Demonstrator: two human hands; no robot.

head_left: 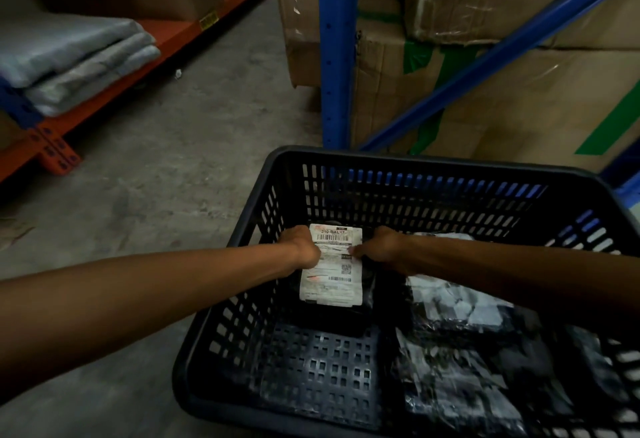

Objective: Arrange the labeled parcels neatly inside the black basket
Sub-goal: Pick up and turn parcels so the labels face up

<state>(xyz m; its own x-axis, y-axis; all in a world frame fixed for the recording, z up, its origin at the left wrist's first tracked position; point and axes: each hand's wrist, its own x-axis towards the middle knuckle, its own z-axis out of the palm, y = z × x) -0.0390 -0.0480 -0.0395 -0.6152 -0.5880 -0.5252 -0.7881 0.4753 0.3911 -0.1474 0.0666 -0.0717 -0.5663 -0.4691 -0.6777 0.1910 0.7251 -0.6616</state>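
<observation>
Left hand (302,250) and right hand (380,247) each grip a labelled parcel (331,266) near the basket's (408,157) far-left corner.

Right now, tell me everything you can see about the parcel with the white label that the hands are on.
The labeled parcel is a dark, glossy plastic-wrapped package lying flat in the far left part of the black basket. A white shipping label, slightly creased, covers most of its top, with barcodes, a QR code and a printed code. The left hand and right hand grip its far end from either side, fingers on the label. Other dark wrapped parcels lie to its right.
</observation>
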